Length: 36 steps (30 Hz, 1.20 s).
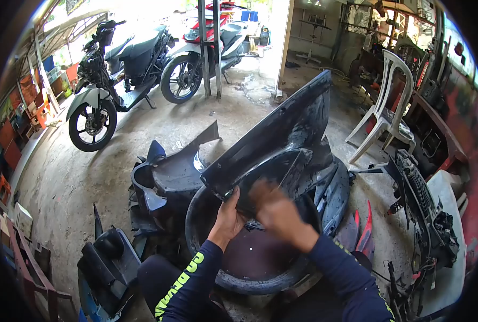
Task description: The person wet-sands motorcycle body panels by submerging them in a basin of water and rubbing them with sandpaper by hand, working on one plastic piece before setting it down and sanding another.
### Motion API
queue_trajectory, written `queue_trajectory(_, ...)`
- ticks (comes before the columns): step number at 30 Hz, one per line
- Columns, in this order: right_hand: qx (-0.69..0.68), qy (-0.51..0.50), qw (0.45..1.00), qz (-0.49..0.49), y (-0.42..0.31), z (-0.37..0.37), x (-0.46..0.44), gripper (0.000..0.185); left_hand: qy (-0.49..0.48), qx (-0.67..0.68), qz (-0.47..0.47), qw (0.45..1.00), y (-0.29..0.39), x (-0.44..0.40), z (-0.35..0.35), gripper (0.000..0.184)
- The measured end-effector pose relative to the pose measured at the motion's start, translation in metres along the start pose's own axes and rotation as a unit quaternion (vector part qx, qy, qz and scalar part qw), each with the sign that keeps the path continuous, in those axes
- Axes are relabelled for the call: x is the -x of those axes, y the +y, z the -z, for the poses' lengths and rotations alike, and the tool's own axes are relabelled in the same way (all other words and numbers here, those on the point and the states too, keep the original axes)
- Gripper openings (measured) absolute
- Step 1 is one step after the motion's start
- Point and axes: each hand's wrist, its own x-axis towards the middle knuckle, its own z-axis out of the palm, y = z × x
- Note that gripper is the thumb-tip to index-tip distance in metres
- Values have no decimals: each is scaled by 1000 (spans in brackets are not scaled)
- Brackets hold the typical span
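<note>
A large dark motorcycle body panel [282, 129], wet and streaked with pale smears, is tilted up over a round black basin [196, 257]. My left hand [229, 221] grips the panel's lower left edge, thumb on the near face. Against the panel's lower middle is my right hand [279, 212], smeared by motion. Its fingers are too blurred to read, and anything under them is hidden. Dark, murky liquid [255, 255] lies in the basin below both hands.
More dark body panels lie left of the basin [177, 172], at front left [110, 260] and on its right [332, 196]. A motorcycle frame part [424, 214] lies at right, near a white plastic chair [391, 102]. Scooters [126, 75] stand beyond, beside a metal post [209, 53].
</note>
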Motion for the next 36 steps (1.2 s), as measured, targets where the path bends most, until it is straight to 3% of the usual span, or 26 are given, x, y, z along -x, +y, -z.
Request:
queue_trajectory(1,-74,-74,993,52,-14,3,3,38,20,20,-6,1000,0,0,2,43)
queue_trajectory(3,-43,-78,994,68,19,-3,-1,39,-10,47,0,999,0,-1,3,41)
queue_trajectory(5,35,63,994,-86,54,-3,-13,41,-36,81,3,996,0,1,1,40)
queue_trajectory(7,49,76,992,-87,36,-5,-15,41,-10,78,5,997,2,4,-8,39)
queue_trajectory(9,-22,-66,996,60,-3,-4,-2,38,-29,101,17,994,4,1,6,39)
queue_trajectory(11,-45,-92,992,69,12,-3,-2,39,-39,128,31,990,0,1,19,39)
queue_trajectory(13,12,24,996,-81,57,-7,-17,42,-11,50,1,999,6,4,3,38)
queue_trajectory(15,39,48,993,-99,48,-8,-17,39,-6,54,-13,998,3,3,1,36)
queue_trajectory(17,-25,-107,988,109,5,-4,-5,36,-25,80,38,996,4,1,14,35)
queue_trajectory(19,-45,-141,983,105,16,-1,-9,37,-20,88,20,996,3,-2,15,35)
queue_trajectory(21,34,2,997,-68,54,-4,-26,35,-16,90,7,996,1,-1,14,35)
queue_trajectory(23,43,45,994,-87,44,-10,-14,36,-12,79,-1,997,2,0,8,34)
queue_trajectory(25,-14,-114,990,85,-3,-3,2,38,-25,86,10,996,4,-2,23,35)
queue_trajectory(27,-24,-140,986,92,17,-2,-6,39,-36,95,29,994,2,2,27,35)
queue_trajectory(29,42,14,995,-87,60,-15,-17,42,-18,47,-5,999,9,5,9,34)
queue_trajectory(30,163,15,985,-53,61,-28,-15,40,-19,60,-8,998,7,4,8,34)
queue_trajectory(31,163,19,985,-54,40,-26,-10,40,-22,56,-8,998,7,4,10,34)
queue_trajectory(33,-30,-149,984,90,-6,-12,2,37,13,54,-22,998,6,7,19,36)
queue_trajectory(34,-33,-151,982,111,11,-15,3,38,-32,83,11,996,8,7,24,35)
queue_trajectory(35,-33,-150,982,109,28,-13,-2,38,-32,82,13,996,5,6,27,35)
queue_trajectory(36,-1,-65,998,0,47,-9,-15,39,-6,61,0,998,8,6,15,35)
